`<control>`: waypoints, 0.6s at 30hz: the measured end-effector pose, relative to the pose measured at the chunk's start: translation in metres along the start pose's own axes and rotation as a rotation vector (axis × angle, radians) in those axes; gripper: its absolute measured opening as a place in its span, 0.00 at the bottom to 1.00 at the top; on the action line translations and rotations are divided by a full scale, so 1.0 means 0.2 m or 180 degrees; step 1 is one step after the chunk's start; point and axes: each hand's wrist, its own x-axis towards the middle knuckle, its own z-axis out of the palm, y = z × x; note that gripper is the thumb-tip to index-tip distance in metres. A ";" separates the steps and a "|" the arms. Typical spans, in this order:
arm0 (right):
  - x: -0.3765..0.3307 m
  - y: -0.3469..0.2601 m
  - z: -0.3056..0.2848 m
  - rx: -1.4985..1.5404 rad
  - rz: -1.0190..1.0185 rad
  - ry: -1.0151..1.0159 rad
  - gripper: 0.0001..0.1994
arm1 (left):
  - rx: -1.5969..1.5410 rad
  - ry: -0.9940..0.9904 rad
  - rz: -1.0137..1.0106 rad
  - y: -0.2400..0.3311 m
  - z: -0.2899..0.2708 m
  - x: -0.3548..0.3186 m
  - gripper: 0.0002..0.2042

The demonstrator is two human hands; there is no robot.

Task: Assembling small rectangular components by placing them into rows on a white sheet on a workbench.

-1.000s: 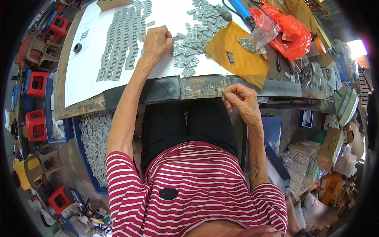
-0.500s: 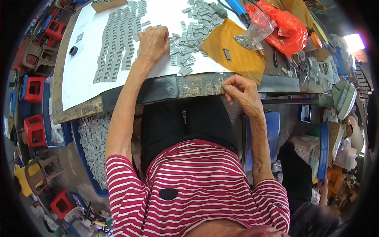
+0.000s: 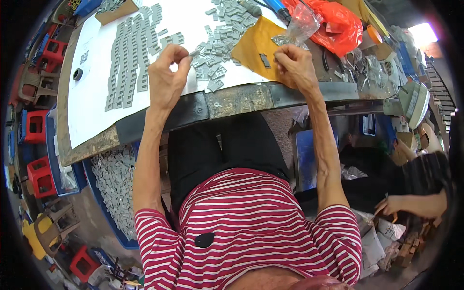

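Left hand (image 3: 166, 77) lifted grey clip (image 3: 194, 52)

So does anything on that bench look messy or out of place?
Mostly the small grey parts. Some lie in neat rows on the white sheet, but by the left hand a loose heap is strewn at all angles, spilling onto the yellow envelope. Nothing looks broken.
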 end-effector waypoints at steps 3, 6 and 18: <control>0.09 0.07 -0.01 -0.0697 -0.0343 -0.0069 0.09 | -0.0638 -0.0065 -0.0680 0.09 -0.03 -0.08 0.04; 0.10 0.09 0.01 -0.1170 -0.0606 -0.0103 0.08 | -0.1287 -0.0102 -0.1047 0.14 -0.03 -0.16 0.04; 0.09 0.10 0.05 -0.2050 -0.1423 -0.0110 0.04 | -0.1709 -0.0467 -0.1391 0.18 -0.07 -0.30 0.05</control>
